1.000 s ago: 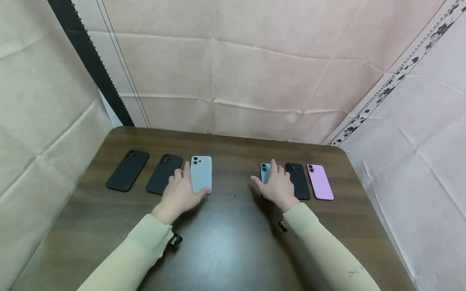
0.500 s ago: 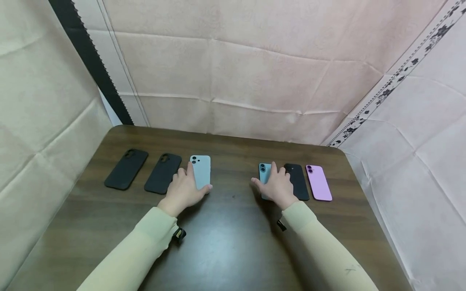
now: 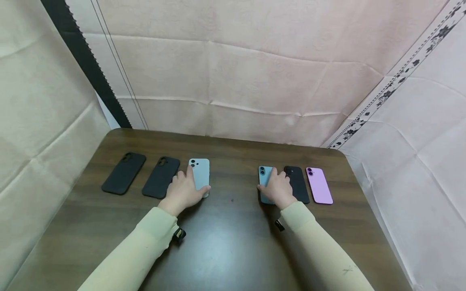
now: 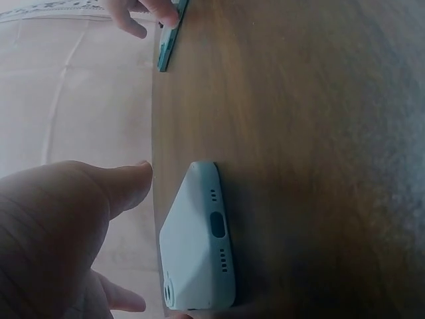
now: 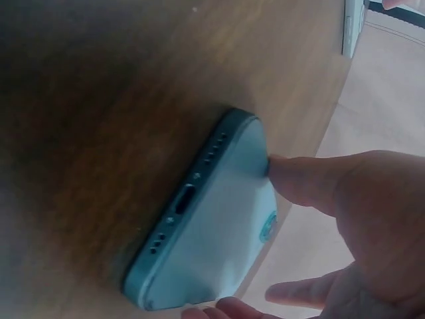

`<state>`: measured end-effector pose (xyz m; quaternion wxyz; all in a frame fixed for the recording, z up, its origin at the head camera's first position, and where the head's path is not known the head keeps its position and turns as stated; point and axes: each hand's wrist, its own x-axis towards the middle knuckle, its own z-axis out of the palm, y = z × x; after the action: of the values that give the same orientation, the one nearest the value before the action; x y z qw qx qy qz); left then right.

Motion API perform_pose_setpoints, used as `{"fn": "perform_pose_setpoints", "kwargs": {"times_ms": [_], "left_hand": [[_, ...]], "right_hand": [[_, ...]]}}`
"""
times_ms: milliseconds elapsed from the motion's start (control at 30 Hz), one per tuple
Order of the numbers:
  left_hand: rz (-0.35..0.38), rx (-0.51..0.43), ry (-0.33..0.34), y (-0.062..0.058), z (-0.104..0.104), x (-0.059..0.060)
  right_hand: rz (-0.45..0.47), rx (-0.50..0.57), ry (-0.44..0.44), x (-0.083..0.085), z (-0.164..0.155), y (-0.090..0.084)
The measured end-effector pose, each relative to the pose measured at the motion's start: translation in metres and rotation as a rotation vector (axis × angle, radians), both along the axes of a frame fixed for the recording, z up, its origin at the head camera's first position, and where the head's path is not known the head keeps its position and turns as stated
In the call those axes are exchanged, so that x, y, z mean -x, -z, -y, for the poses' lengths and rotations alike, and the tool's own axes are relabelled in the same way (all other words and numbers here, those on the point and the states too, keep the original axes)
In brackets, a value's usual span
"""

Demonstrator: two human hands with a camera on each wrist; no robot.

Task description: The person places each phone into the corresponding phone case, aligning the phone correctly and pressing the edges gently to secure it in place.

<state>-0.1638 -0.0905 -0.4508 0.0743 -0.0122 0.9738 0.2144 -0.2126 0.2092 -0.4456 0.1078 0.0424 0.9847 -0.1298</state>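
Note:
My left hand (image 3: 183,188) lies over a pale blue phone case (image 3: 200,173) on the brown table (image 3: 225,242), fingers straight on its back. In the left wrist view the thumb (image 4: 123,186) hovers just off the case (image 4: 196,246). My right hand (image 3: 278,188) holds a teal phone (image 3: 264,176). The right wrist view shows its thumb (image 5: 295,181) pressed on one long edge of the phone (image 5: 212,232) and fingertips (image 5: 226,310) at the other. Both items lie flat.
Two black cases (image 3: 123,173) (image 3: 161,177) lie left of the pale case. A black phone (image 3: 297,184) and a pink phone (image 3: 319,186) lie right of the teal one. Fabric sheets wall the table's back and sides.
My right thumb has drawn in from a spread pose to the teal phone's left edge. The left hand has crept slightly further onto the pale case. No phone has moved.

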Motion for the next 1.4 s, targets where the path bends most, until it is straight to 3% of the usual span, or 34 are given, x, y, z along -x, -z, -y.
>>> {"fn": "perform_pose_setpoints", "kwargs": {"times_ms": [333, 633, 867, 1200, 1400], "left_hand": [[-0.022, 0.041, 0.005, -0.003, 0.004, 0.006], [0.001, 0.090, 0.004, 0.003, 0.000, 0.015], [0.013, 0.156, 0.005, 0.000, -0.008, 0.016], [0.013, 0.113, 0.030, -0.004, -0.010, 0.012], [-0.003, 0.096, 0.042, -0.004, -0.009, 0.010]], "right_hand": [[0.057, 0.037, 0.025, 0.002, 0.007, -0.004], [0.054, 0.044, 0.022, 0.000, 0.009, -0.011], [0.020, 0.037, -0.010, 0.002, 0.009, -0.009], [0.023, 0.053, -0.021, 0.008, 0.007, -0.005], [0.090, 0.039, 0.015, 0.015, 0.005, -0.007]]}}
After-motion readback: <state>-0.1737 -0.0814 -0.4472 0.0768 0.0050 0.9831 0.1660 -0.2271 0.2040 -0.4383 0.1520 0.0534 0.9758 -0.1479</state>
